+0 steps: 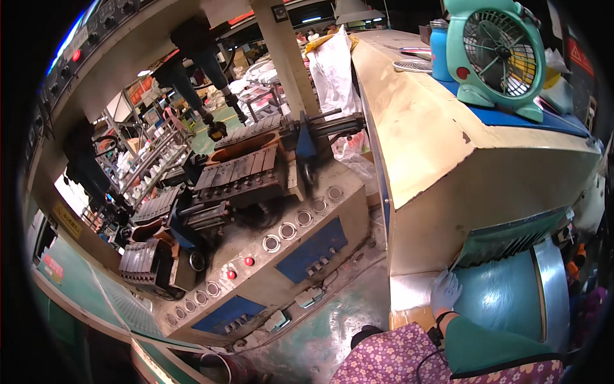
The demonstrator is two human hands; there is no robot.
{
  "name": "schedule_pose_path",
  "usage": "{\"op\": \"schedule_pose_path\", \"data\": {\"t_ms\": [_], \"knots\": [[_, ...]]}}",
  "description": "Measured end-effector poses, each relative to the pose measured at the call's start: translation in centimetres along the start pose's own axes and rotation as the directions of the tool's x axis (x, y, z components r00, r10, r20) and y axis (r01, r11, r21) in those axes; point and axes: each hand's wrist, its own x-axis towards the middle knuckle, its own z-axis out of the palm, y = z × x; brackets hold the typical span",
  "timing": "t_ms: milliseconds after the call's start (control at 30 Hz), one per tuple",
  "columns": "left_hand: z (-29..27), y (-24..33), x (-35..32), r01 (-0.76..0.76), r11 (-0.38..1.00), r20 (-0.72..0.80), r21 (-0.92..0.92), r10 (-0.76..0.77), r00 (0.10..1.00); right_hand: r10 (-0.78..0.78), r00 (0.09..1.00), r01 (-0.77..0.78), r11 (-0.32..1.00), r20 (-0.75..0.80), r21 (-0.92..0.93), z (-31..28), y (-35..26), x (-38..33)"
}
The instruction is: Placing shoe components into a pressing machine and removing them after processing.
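Cream machine top [409, 102], blue mat [561, 124] across it, green fan [501, 54] and blue bottle [439, 54] standing there

The right forearm, in a loose green cloth sleeve [495, 344], reaches up and leftward from the lower right. A narrow dark band [446, 314] circles the wrist. The pale-gloved right hand [446, 292] points its fingers upward, though how far they bend is hard to tell. A purple flower-patterned cloth garment [393, 358] covers the body.
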Motion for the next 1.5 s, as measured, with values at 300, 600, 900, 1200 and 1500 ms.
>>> {"op": "schedule_pose_path", "data": {"t_ms": [300, 600, 900, 1200, 1500], "knots": [[-2.0, 0.3, -0.5, -0.006, 1.0, -0.045, 0.024, 0.007, 0.999, 0.035, 0.998, -0.031, 0.997, -0.058, 0.072, -0.4, 0.3, 0.0], [1.0, -0.7, 0.5, -0.083, 0.996, -0.013, 0.014, 0.084, 0.996, 0.043, 0.999, -0.042, 0.997, -0.004, 0.058, -0.7, -0.1, -0.5], [0.8, -1.3, 2.8, 0.1, 0.995, 0.446, 0.002, -0.091, 0.891, 0.043, 0.999, -0.044, 0.998, 0.015, 0.043, -0.2, -0.1, -0.3], [-3.0, 0.2, 1.6, 0.116, 0.992, 0.431, -0.055, -0.081, 0.899, 0.03, 0.999, -0.031, 0.998, 0.023, 0.054, -1.2, -0.1, -0.2], [4.6, -0.1, 1.2, 0.132, 0.991, 0.176, 0.038, -0.137, 0.975, 0.017, 0.999, -0.014, 0.998, -0.036, 0.062, -0.4, -0.4, 0.0]]}}
